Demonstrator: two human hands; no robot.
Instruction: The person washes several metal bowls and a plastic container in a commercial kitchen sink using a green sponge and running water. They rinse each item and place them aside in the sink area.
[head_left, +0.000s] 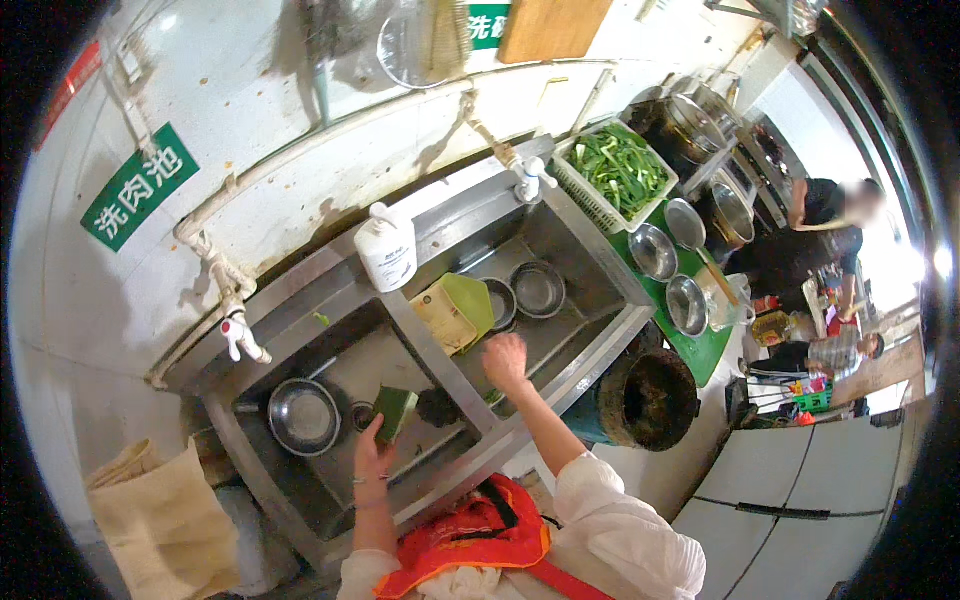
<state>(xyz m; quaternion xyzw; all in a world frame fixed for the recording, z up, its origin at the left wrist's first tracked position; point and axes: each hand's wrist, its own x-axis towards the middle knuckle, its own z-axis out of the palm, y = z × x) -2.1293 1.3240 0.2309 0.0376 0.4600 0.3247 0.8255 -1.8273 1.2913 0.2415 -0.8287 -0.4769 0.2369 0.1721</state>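
Observation:
My left hand grips a dark green rectangular block, possibly a scouring sponge, over the left basin of a steel double sink. Beside it, a round steel bowl sits in that basin, and a dark clump lies on the basin floor. Above the right basin is my right hand, fingers curled; whether anything is inside them is hidden. Just beyond that hand are a beige tray and a green plastic container. Two steel bowls rest farther back in the right basin.
A white plastic jug stands on the sink's back ledge. Two taps project from the wall. At right are a basket of green vegetables, several steel bowls and a large blackened bin. Two people are farther off.

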